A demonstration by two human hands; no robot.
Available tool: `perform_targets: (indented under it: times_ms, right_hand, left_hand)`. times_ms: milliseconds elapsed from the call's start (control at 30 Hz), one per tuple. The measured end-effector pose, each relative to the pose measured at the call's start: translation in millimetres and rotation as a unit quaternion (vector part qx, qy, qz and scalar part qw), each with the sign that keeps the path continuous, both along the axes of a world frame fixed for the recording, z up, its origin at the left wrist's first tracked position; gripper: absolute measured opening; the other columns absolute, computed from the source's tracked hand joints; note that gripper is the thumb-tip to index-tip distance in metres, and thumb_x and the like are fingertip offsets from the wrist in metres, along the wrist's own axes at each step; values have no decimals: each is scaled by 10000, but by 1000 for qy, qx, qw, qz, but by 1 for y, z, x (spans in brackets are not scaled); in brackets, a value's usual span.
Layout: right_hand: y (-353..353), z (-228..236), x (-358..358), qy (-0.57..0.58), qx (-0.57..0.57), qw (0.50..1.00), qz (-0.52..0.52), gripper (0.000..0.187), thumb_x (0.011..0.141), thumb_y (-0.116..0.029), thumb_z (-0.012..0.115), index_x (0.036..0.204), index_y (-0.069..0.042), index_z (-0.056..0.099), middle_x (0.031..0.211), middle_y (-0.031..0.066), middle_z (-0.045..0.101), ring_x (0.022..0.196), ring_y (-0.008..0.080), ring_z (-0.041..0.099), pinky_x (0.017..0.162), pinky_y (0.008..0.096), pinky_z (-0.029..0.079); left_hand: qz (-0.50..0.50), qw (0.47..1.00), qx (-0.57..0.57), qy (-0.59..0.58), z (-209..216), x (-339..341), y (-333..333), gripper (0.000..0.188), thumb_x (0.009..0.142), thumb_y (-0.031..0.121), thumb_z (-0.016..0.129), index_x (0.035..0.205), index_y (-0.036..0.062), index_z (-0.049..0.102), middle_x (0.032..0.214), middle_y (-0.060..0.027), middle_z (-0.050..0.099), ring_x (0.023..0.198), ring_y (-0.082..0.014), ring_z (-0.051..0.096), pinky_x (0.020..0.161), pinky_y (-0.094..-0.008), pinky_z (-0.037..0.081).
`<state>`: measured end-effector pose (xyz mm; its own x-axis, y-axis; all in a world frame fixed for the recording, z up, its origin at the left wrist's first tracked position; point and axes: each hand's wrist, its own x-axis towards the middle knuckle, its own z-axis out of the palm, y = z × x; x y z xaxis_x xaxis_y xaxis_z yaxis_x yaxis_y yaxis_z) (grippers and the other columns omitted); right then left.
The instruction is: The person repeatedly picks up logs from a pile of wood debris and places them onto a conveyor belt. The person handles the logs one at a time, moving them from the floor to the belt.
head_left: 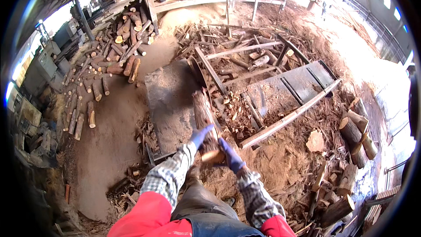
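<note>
A thick log (203,109) with reddish, shaggy bark lies lengthwise in front of me, its pale sawn end toward my body. My left hand (201,136), in a bluish-purple glove, grips the log's top left side near that end. On the log's right side, close to the same end, my right hand (231,157) holds it in a matching glove. The log rests along the right edge of a dark metal table (171,101). Just past its far end stands a dark, thin curved plate (197,71), perhaps a saw blade; bark hides its lower part.
Right of the log, a wooden rail (289,113) borders a second metal bed (285,88) strewn with wood chips. Cut logs (351,131) stand at the right. A large log pile (127,30) lies far left. Bark scraps and sawdust (272,162) cover the ground nearby.
</note>
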<state>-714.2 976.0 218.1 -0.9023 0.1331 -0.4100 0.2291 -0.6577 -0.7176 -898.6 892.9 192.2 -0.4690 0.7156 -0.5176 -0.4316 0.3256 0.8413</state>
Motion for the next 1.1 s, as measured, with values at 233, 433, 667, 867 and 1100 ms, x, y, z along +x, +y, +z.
perform_targets:
  times_ms: [233,433,667,867,1100]
  right_hand:
    - [-81,-104,63,-69,-106,989,-82,699,937,-596,598,1490,-198,440,1423,65,555,1199,349,613,956,605,508]
    - [-69,-108,51,-24,-212,973,-90,764,910,-645,590,1494,-179,435,1449,97,541,1257,372,574,1000,633,471]
    - [-44,-80,20,4,-99,986,-134,679,953,-614,547,1459,-168,468,1344,124,615,1074,392,664,908,605,537]
    - [-10,-24,-41,28,-189,978,-87,852,834,-730,619,1135,66,666,980,206,739,922,346,715,884,480,558]
    - [-96,-110,85,33,-307,943,-126,818,930,-671,536,1434,-28,494,1369,186,579,1233,304,576,1080,465,443]
  left_hand:
    - [112,989,53,-84,-75,76,-58,958,856,287,798,1473,76,95,1370,-232,522,1273,-288,549,1073,-439,446]
    - [153,984,63,-61,-50,67,-29,1011,865,143,788,1486,53,-4,1328,-271,512,1246,-333,577,1019,-410,500]
    - [152,986,45,43,-90,27,0,593,765,294,837,1195,-48,615,1052,-144,688,939,-236,673,872,-347,551]
    - [95,991,98,-16,-95,-39,21,603,874,445,719,1240,-28,646,1186,-125,691,1042,-220,667,971,-343,508]
    - [254,932,62,-249,-171,13,-70,826,913,772,444,1326,73,594,1155,-148,682,996,-306,673,817,-486,579]
